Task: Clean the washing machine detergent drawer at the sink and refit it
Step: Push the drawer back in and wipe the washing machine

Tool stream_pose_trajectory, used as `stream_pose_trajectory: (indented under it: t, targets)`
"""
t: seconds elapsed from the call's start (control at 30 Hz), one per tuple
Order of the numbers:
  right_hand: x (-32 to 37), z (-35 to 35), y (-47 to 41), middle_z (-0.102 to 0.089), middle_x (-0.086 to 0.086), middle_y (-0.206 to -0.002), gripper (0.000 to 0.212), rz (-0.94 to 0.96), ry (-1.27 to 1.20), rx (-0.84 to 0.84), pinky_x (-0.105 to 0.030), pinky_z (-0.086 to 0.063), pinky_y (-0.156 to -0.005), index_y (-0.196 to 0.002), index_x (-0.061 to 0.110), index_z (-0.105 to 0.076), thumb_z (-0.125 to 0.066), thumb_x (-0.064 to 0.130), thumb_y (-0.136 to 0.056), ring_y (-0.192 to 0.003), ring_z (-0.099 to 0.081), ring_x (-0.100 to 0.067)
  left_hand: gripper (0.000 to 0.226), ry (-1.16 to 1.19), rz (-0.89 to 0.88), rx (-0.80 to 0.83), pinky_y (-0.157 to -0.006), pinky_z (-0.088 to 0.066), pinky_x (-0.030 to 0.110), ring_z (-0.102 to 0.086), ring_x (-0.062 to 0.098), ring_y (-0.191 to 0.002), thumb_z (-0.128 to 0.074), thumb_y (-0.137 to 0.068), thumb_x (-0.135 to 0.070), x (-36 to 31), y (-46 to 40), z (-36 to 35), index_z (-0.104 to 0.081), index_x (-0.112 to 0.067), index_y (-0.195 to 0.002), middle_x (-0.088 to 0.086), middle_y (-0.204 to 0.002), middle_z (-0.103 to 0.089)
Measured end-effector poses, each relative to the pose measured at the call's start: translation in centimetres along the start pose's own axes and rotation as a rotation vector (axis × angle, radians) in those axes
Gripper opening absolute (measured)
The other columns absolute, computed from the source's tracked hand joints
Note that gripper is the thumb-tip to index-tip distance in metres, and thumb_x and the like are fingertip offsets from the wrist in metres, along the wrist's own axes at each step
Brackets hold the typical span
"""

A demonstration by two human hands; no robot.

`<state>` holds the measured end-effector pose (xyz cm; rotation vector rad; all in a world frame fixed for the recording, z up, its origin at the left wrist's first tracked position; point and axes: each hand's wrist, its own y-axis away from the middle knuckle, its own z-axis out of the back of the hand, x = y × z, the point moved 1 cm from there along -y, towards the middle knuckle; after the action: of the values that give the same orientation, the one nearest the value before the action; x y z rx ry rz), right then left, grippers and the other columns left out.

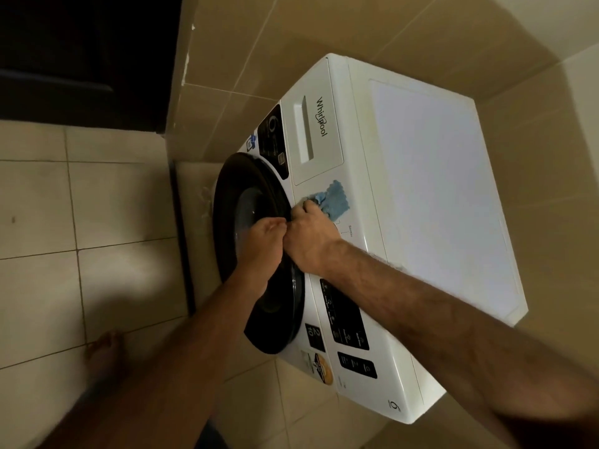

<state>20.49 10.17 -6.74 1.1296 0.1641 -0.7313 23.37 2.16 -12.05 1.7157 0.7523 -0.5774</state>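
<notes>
My right hand (308, 236) is fisted around a blue cloth (335, 200), pressing it against the washing machine (431, 189) front panel just beside the detergent drawer (316, 139). My left hand (264, 244) is curled shut against the right one at the door (259, 247) rim; I cannot tell whether it grips anything. The drawer sits flush in its slot, apparently fitted. My worry: the cloth lies near the controls, so a careless swipe could press a button, or leave moisture on the panel.
</notes>
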Motion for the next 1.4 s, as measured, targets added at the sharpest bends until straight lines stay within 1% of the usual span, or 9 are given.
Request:
stream_pose_trajectory:
  t: [0.17, 0.23, 0.37, 0.47, 0.63, 0.77, 0.97, 1.17, 1.4]
  targets:
    - [0.7, -0.4, -0.4, -0.053, 0.003, -0.087, 0.023, 0.116, 0.011, 0.063, -0.044, -0.034, -0.105, -0.1, 0.023, -0.06, -0.059, 0.044, -0.09, -0.108, -0.059, -0.022, 0.038, 0.219, 0.15, 0.021, -0.069, -0.056, 0.029, -0.064, 0.018, -0.101, -0.033, -0.105, -0.041, 1.5, 1.1, -1.2, -0.056, -0.022, -0.13, -0.003, -0.11, -0.062]
    - [0.4, -0.6, -0.2, -0.057, 0.003, -0.092, 0.031, 0.173, 0.01, 0.04, -0.044, -0.035, -0.105, -0.11, 0.023, -0.057, -0.06, 0.046, -0.09, -0.108, -0.059, -0.023, 0.045, 0.323, 0.204, 0.02, -0.071, -0.056, 0.03, -0.066, 0.017, -0.098, -0.029, -0.103, -0.05, 1.9, 1.7, -1.7, -0.061, -0.023, -0.118, -0.001, -0.104, -0.065]
    - [-1.1, -1.0, 1.0, -0.059, 0.005, -0.09, 0.027, 0.264, 0.025, -0.064, -0.044, -0.037, -0.103, -0.084, 0.024, -0.048, -0.063, 0.045, -0.088, -0.105, -0.058, -0.023, 0.048, 0.523, 0.262, 0.036, -0.075, -0.056, 0.034, -0.068, 0.02, -0.097, -0.027, -0.101, -0.056, 2.7, 2.3, -2.1, -0.064, -0.024, -0.104, 0.005, -0.106, -0.07]
    - [-2.5, -1.1, 1.7, -0.062, 0.003, -0.104, 0.034, 0.184, -0.19, -0.195, -0.041, -0.047, -0.094, -0.114, 0.029, -0.06, -0.067, 0.047, -0.085, -0.102, -0.058, -0.021, 0.045, 0.604, 0.25, 0.049, -0.08, -0.057, 0.041, -0.064, 0.029, -0.108, -0.032, -0.103, -0.049, 2.0, 2.8, -3.0, -0.058, -0.019, -0.121, 0.012, -0.12, -0.065]
    - [-2.9, -2.6, 3.9, -0.062, -0.001, -0.106, 0.052, -0.042, -0.318, -0.41, -0.04, -0.043, -0.098, -0.113, 0.024, -0.062, -0.068, 0.059, -0.076, -0.103, -0.055, -0.023, 0.045, 0.473, 0.144, -0.007, -0.079, -0.06, 0.043, -0.064, 0.026, -0.11, -0.034, -0.102, -0.05, 1.0, 2.8, -4.7, -0.051, -0.026, -0.136, 0.006, -0.127, -0.062]
    - [-1.2, -5.0, 6.0, -0.063, -0.004, -0.096, 0.04, -0.217, -0.46, -0.683, -0.042, -0.043, -0.095, -0.096, 0.018, -0.062, -0.076, 0.04, -0.065, -0.096, -0.057, -0.027, 0.033, 0.421, 0.099, -0.06, -0.067, -0.061, 0.036, -0.066, 0.023, -0.105, -0.043, -0.102, -0.04, 2.2, 4.0, -5.8, -0.054, -0.025, -0.13, 0.003, -0.12, -0.065]
    - [-0.5, -6.8, 7.7, -0.062, -0.007, -0.123, 0.025, -0.274, -0.558, -0.819, -0.052, -0.036, -0.106, -0.105, 0.015, -0.067, -0.066, 0.026, -0.083, -0.124, -0.05, -0.031, 0.024, 0.372, 0.026, -0.05, -0.081, -0.06, 0.047, -0.07, 0.017, -0.092, -0.051, -0.1, -0.03, 2.5, 6.4, -7.8, -0.059, -0.019, -0.121, 0.004, -0.109, -0.069]
    - [-3.6, -6.5, 7.1, -0.038, -0.018, -0.148, 0.044, -0.414, -0.875, -0.786, -0.057, -0.04, -0.103, -0.132, 0.018, -0.059, -0.06, 0.023, -0.088, -0.137, -0.032, -0.038, 0.064, 0.308, -0.267, 0.051, -0.107, -0.046, 0.043, -0.052, 0.013, -0.13, -0.044, -0.093, -0.058, 1.0, 6.9, -8.8, -0.041, -0.023, -0.147, 0.0, -0.142, -0.054]
    - [-8.1, -4.3, 2.7, -0.024, -0.013, -0.159, 0.052, -0.478, -1.024, -0.718, -0.054, -0.015, -0.12, -0.147, 0.026, -0.042, -0.042, 0.045, -0.098, -0.148, -0.016, -0.032, 0.065, 0.128, -0.307, 0.157, -0.109, -0.044, 0.042, -0.054, 0.013, -0.126, -0.015, -0.098, -0.063, -4.8, 3.2, -7.1, -0.041, -0.029, -0.147, 0.001, -0.141, -0.055]
